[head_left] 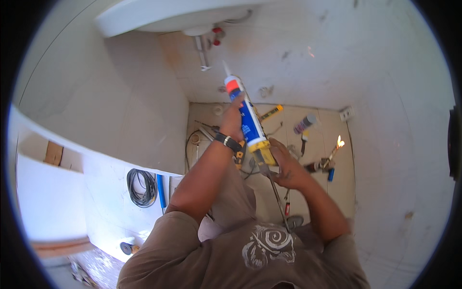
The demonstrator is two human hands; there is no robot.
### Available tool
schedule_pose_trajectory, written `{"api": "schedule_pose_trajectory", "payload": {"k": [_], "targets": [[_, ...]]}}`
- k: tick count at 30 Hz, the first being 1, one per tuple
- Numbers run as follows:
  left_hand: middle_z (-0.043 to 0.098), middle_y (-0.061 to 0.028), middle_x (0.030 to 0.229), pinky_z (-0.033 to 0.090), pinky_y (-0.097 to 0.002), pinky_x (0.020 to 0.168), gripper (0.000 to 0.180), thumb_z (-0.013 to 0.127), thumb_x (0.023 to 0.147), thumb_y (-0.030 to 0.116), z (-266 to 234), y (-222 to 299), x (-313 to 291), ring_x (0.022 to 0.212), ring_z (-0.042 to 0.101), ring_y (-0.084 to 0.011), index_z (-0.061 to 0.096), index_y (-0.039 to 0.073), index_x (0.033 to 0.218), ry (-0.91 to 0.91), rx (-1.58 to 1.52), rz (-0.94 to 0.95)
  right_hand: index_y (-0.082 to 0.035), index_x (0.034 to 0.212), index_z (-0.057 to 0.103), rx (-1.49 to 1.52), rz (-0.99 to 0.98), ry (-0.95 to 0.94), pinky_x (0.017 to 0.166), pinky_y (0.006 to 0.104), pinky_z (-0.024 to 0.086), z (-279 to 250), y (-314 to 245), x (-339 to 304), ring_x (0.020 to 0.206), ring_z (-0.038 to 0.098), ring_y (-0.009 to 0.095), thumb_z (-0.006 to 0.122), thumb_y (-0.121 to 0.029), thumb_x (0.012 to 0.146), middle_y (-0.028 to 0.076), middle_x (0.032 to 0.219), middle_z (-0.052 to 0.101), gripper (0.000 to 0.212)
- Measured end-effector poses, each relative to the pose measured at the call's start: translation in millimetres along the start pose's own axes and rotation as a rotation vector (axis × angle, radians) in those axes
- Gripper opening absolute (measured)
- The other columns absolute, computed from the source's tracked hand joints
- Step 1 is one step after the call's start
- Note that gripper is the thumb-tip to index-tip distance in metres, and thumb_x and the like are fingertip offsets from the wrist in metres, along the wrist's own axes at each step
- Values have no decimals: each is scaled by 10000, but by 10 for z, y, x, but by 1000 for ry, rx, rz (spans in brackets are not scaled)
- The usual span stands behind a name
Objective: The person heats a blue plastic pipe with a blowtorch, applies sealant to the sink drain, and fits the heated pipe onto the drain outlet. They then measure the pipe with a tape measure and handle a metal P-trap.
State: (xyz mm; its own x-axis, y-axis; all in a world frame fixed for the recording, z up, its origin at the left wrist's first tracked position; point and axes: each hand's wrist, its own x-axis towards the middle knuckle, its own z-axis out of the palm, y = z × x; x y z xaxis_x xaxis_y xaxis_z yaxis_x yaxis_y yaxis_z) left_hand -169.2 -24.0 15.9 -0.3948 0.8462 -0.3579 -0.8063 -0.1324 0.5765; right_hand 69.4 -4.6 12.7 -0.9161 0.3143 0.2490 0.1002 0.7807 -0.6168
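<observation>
A caulking gun (pixel 260 147) with a yellow frame slants up and away in front of my chest, its rod running back toward my shirt. In it lies a blue, white and red sealant cartridge (pixel 249 120), whose pale nozzle (pixel 226 67) points at the wall below the sink. My left hand (pixel 232 121) is closed around the cartridge's side, a strapped watch (pixel 228 141) on that wrist. Gripping the gun's rear handle is my right hand (pixel 290 166), its fingers partly hidden. Just beyond the nozzle, a drain pipe (pixel 200 50) hangs from the white sink (pixel 144 18).
A red-handled valve (pixel 217 36) sits on the wall. On the tiled floor lie a spray can (pixel 305 124), a yellow level (pixel 272 112), a blue lighter-like object (pixel 330 174) and a tool with a flame-like glow (pixel 340 142). Coiled black cable (pixel 141 188) lies left, past the panel (pixel 139 96).
</observation>
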Motion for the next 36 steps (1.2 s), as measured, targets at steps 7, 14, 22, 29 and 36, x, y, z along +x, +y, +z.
{"api": "schedule_pose_trajectory", "payload": {"k": [7, 14, 22, 29, 36], "targets": [[617, -121, 759, 584, -430, 593, 413, 641, 981, 451, -4, -526, 264, 616, 649, -269, 531, 52, 971, -62, -75, -180, -23, 1448, 477, 43, 340, -422, 1189, 433, 387, -425, 184, -105, 1454, 415, 379, 867, -238, 752, 221, 1520, 459, 826], [616, -97, 835, 591, -402, 653, 431, 672, 976, 448, -340, -1019, 634, 701, 661, -239, 527, 57, 1083, 68, 213, -213, -25, 1530, 399, 310, 671, -231, 1040, 403, 483, 15, 499, -506, 1234, 624, 333, 792, -222, 836, 219, 1447, 561, 822], [663, -264, 1112, 556, -437, 876, 683, 663, 966, 432, -967, -2511, 1466, 1038, 688, -388, 419, -120, 1286, 66, 1562, -217, 15, 1338, 492, 426, 951, 343, 876, 430, 547, 1306, 1357, -651, 1042, 707, 341, 811, -297, 828, 243, 1126, 699, 677], [696, -293, 1129, 552, -474, 900, 706, 671, 928, 438, -1693, -3382, 1566, 1064, 703, -427, 430, -115, 1295, 30, 1697, -420, 50, 1146, 525, 315, 1396, 73, 855, 529, 562, 2157, 2047, -879, 976, 708, 444, 783, -223, 788, 287, 1009, 701, 519], [750, -166, 999, 574, -477, 817, 239, 626, 897, 277, -1865, -3329, 1578, 937, 742, -342, 737, 129, 1048, -854, 2251, -306, -70, 986, 712, 111, 1037, -43, 808, 488, 578, 2755, 2679, -1210, 943, 725, 383, 761, -279, 817, 242, 976, 730, 274]]}}
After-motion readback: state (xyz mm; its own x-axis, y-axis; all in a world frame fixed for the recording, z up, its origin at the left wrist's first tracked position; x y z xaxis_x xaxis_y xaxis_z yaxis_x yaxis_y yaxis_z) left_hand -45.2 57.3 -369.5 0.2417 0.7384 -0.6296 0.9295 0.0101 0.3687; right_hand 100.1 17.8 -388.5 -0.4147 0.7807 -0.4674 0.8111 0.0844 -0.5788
